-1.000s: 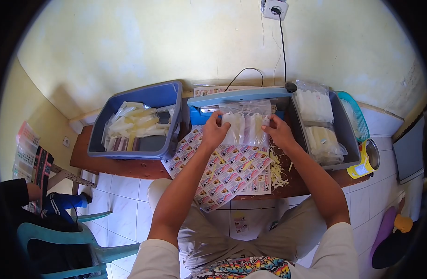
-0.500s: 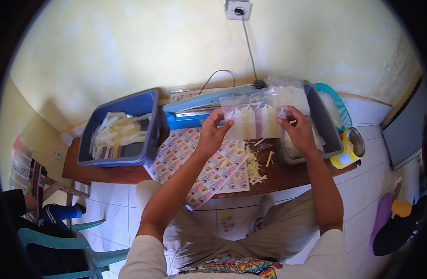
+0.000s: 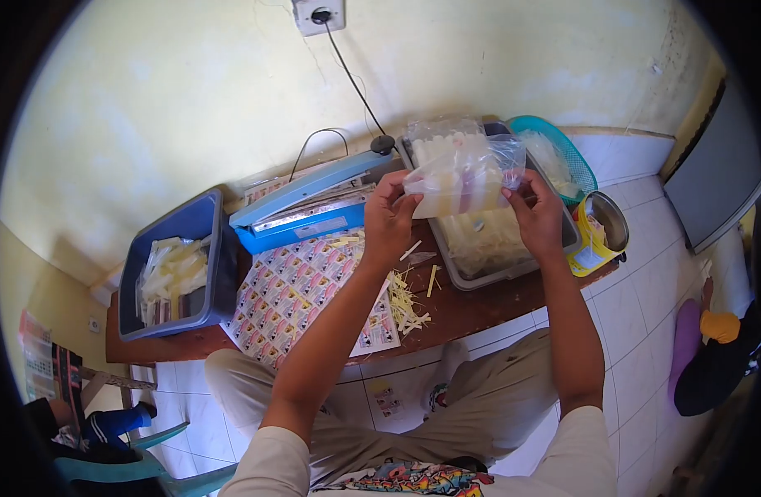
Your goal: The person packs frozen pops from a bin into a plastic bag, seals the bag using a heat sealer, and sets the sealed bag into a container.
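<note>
Both my hands hold up a clear plastic bag (image 3: 446,201) with pale yellow, white and purple stick-shaped pieces in it. My left hand (image 3: 388,214) pinches its left edge between thumb and fingers. At the opposite edge my right hand (image 3: 536,217) grips the bag in the same way. The plastic above the pieces is loose and crumpled. Below and behind the bag stands a dark grey tub (image 3: 513,273), which contains pale wrapped pieces (image 3: 484,240). A blue bag sealer (image 3: 306,234) with a raised light-blue arm lies left of my left hand.
Sheets of printed labels (image 3: 293,282) and yellow paper strips (image 3: 405,306) lie on the brown table (image 3: 471,319). A blue-grey tub (image 3: 215,282) of filled bags stands left. Right are a teal basket (image 3: 583,170) and a yellow tin (image 3: 591,257). Other people's limbs show at both sides.
My view has turned right, so the tubs and sealer sit further left. The bag is now tilted, its loose top flopped over, and more of the right tub shows beneath it.
</note>
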Available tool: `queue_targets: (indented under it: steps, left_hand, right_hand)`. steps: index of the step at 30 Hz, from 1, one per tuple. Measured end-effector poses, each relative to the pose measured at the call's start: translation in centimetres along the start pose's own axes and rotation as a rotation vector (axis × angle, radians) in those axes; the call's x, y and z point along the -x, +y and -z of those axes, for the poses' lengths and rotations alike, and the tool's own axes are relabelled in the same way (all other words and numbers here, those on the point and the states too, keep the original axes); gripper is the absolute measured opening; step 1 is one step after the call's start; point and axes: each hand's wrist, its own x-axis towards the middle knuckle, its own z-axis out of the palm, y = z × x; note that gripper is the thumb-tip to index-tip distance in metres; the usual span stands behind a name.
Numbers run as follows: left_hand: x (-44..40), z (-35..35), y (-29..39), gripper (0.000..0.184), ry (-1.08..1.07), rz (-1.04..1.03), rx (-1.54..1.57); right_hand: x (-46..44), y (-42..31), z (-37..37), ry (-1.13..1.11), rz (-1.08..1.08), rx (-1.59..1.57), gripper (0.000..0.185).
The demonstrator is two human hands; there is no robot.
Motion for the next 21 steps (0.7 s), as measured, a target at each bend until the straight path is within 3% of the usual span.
queue_targets:
  steps: [7,13,16,18,21]
  left_hand:
    - [-0.3,-3.7,-1.4,0.021,0.053,0.059,0.089]
    - [-0.6,-4.2,-3.1,0.020,-0.087,-0.103,-0.094]
    - [0.1,-3.5,-5.2,0.025,-0.089,-0.143,-0.223]
    - [0.7,-3.1,-5.8,0.022,-0.084,-0.018,-0.184]
    - [1.8,-2.6,-5.2,0.017,-0.122,-0.117,-0.382]
  right_hand:
    - [0.1,3.1,1.8,-0.027,-0.040,0.111,0.026]
    - [0.9,4.1,3.1,0.013,-0.075,0.087,0.030]
    - [1.4,3.9,3.6,0.023,0.012,0.202,0.033]
    - [1.4,4.0,3.9,-0.059,-0.017,0.203,0.034]
    - [1.3,3.6,4.3,-0.194,-0.103,0.320,0.036]
